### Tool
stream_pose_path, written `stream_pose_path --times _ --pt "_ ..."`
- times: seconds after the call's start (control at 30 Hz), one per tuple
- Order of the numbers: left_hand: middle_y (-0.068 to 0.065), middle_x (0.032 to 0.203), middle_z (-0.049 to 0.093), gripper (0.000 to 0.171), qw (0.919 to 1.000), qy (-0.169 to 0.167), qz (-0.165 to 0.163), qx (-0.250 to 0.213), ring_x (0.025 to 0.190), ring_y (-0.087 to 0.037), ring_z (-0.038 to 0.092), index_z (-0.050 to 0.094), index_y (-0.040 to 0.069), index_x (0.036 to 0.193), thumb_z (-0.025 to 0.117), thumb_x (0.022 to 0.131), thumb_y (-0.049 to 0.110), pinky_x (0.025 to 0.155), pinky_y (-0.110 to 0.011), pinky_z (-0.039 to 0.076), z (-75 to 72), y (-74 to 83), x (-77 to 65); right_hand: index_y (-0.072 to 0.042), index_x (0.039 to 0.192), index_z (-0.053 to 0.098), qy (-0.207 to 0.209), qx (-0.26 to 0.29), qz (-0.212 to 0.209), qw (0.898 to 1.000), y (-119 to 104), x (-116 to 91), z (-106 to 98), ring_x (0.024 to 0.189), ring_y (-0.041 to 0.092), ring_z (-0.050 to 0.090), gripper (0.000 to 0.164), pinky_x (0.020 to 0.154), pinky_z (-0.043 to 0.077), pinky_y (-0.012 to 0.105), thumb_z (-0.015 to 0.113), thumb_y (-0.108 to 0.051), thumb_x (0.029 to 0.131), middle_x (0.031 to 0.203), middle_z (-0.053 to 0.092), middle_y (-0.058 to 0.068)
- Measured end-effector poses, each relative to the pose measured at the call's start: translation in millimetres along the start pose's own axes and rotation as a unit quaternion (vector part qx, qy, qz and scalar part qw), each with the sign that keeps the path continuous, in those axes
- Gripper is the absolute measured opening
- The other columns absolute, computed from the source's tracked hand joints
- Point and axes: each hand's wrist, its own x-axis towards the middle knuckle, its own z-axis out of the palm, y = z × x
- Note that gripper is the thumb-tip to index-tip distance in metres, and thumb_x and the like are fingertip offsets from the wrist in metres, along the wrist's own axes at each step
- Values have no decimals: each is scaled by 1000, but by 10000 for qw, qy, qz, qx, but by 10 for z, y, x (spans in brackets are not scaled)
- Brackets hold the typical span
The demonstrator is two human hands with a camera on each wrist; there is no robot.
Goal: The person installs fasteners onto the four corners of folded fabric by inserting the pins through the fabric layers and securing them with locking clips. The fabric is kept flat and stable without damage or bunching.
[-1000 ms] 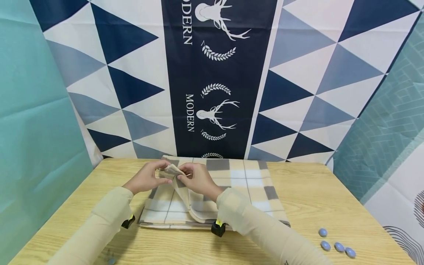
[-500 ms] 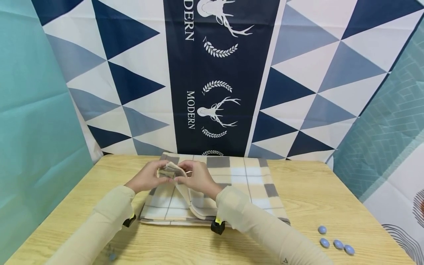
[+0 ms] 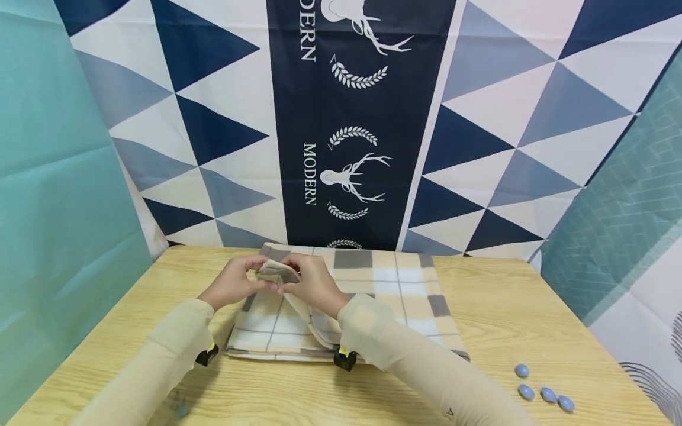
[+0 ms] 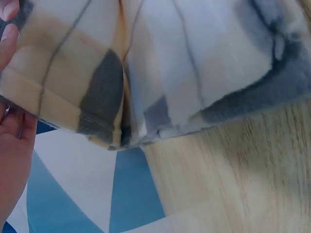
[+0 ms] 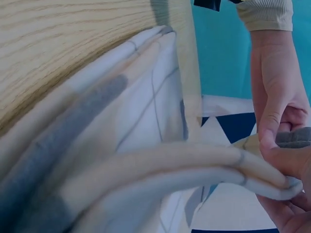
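Note:
A folded plaid fleece blanket (image 3: 394, 284), beige, white and grey, lies at the back of the wooden table. My left hand (image 3: 234, 283) pinches the raised edge of its top layer near the far left corner. Close beside it, my right hand (image 3: 313, 284) grips the same raised edge between thumb and fingers. In the right wrist view, the lifted fold (image 5: 194, 167) runs up to both hands, and the thumbs nearly meet. Hanging layers of the blanket (image 4: 82, 73) fill much of the left wrist view. Some fingertips are hidden behind the fabric.
Several blue oval pebble-like pieces (image 3: 547, 394) lie at the table's front right. A small clear and blue object (image 3: 182, 408) sits near the left forearm. A patterned curtain (image 3: 351, 118) hangs behind the table (image 3: 495, 313), with a teal cloth (image 3: 69, 177) on the left.
The right hand has shifted slightly left, closer to the left hand. The raised flap between them has curled over, and more of its grey patch shows. The left hand barely moves.

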Motion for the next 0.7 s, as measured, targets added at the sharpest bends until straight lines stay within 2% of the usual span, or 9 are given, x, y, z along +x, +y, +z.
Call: stream_pose_path --times 0.2,0.37,0.5,0.6,0.7 --pt "-5 94 76 30 9992 -7 -388 -29 100 -23 66 73 12 103 81 75 19 93 -52 48 -45 -1 28 -9 97 72 16 176 46 9998 -17 48 22 79 12 68 29 66 49 16 84 -12 71 93 75 4" --pt "-7 90 77 26 9989 59 -449 -87 103 -26 65 74 10 101 80 76 16 91 -50 49 -63 8 44 -10 94 74 207 242 39 9995 -8 68 30 74 9 65 24 63 49 15 83 -13 72 90 75 3" --pt "-8 90 77 29 9984 28 -537 -167 98 -21 67 75 10 102 81 75 17 78 -35 52 -23 -1 14 -11 92 74 269 285 197 9990 19 29 49 72 5 62 23 63 47 14 83 -13 72 88 75 2" --pt "-9 94 76 31 9977 67 -643 -219 95 -18 67 74 9 105 81 75 16 66 -25 48 7 -10 0 -12 91 74 377 291 256 9985 41 8 69 71 2 58 22 63 45 14 84 -13 71 87 75 1" --pt "-10 99 75 29 9973 211 -658 -253 95 -19 68 75 9 103 80 76 13 66 -21 49 8 -6 17 -13 88 76 574 323 210 9976 51 20 73 70 1 58 18 61 45 13 83 -14 72 85 76 0"
